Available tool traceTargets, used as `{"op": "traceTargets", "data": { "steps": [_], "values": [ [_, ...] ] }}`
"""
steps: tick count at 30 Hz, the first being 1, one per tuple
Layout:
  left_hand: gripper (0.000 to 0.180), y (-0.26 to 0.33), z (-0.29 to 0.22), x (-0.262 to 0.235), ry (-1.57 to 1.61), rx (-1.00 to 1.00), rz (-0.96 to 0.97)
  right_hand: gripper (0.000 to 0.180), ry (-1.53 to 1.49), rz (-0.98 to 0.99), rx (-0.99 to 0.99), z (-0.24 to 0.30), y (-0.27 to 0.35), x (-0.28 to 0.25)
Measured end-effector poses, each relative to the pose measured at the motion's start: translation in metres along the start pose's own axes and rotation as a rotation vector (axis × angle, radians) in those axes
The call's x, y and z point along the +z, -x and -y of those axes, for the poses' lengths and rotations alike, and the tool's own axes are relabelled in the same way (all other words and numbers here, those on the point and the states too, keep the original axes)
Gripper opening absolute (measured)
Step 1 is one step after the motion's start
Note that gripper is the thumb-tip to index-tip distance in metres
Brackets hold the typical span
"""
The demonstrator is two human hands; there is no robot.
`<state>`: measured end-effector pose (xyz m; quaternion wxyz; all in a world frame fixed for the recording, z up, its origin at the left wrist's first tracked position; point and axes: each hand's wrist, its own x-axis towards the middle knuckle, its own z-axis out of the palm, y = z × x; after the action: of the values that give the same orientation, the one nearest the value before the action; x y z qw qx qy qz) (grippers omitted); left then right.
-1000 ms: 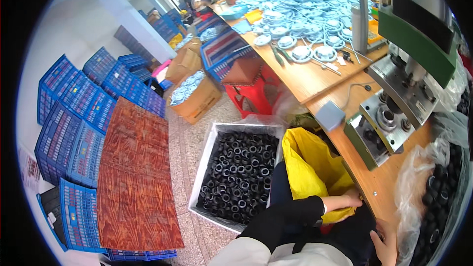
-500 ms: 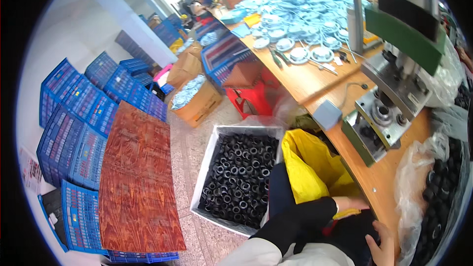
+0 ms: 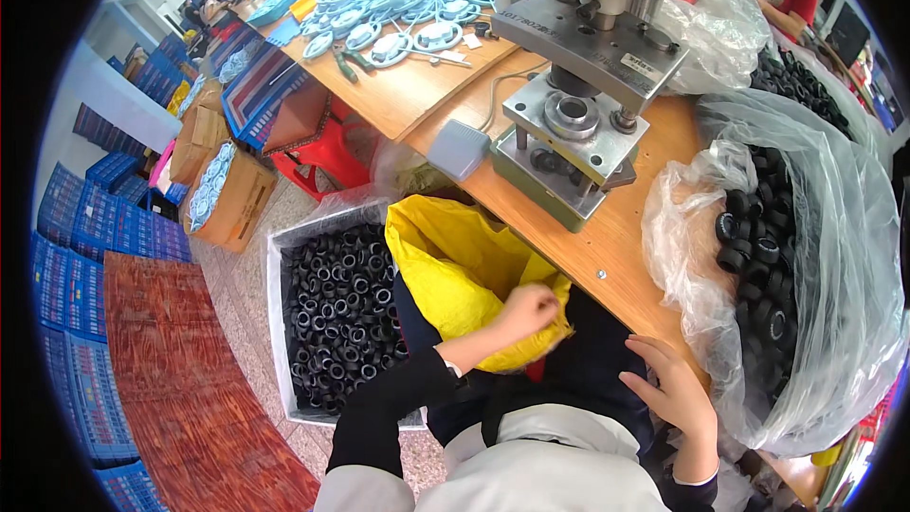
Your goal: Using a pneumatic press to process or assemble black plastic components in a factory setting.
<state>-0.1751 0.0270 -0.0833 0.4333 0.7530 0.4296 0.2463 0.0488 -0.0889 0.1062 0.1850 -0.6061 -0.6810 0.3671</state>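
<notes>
The person's left hand [image 3: 528, 311] is over the near edge of a yellow sack [image 3: 460, 261], fingers curled; I cannot tell how tightly they close or whether they grip anything. The right hand [image 3: 681, 393] is spread, with nothing visible in it, near the table's [image 3: 621, 237] edge. The sack gapes between the table and a white box [image 3: 277, 318] of black rings [image 3: 336, 322], seemingly kept by the lap for easy reach. Right of the press [image 3: 592, 43], a clear bag [image 3: 844, 228] gapes too, probably for access to its black parts [image 3: 758, 275].

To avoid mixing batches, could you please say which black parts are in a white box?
The black rings left of the yellow bag; the right-hand heaps lie in clear plastic.
</notes>
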Motion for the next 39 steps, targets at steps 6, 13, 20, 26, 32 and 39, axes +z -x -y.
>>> {"op": "traceTargets", "data": {
  "steps": [6,13,20,26,32,39],
  "values": [
    [0.065,-0.044,0.079,-0.023,-0.456,-0.293,-0.43,0.04,0.026,0.058,-0.087,0.016,-0.012,0.001],
    [0.104,-0.07,0.112,-0.068,-0.529,-0.239,0.224,0.04,0.007,0.07,-0.07,0.015,-0.009,0.011],
    [0.09,-0.082,0.092,-0.028,-0.424,-0.165,0.144,0.037,-0.042,0.157,-0.032,0.011,-0.025,0.031],
    [0.021,-0.074,0.092,-0.012,-0.415,-0.107,-0.108,0.036,-0.005,0.229,-0.121,-0.002,-0.081,0.119],
    [0.017,-0.059,0.073,-0.03,-0.231,0.163,-0.165,0.046,0.742,0.291,0.089,-0.085,-0.157,0.206],
    [0.015,-0.061,0.069,-0.04,-0.178,0.27,-0.235,0.047,0.708,0.131,0.576,-0.118,-0.205,0.189]
  ]
}}
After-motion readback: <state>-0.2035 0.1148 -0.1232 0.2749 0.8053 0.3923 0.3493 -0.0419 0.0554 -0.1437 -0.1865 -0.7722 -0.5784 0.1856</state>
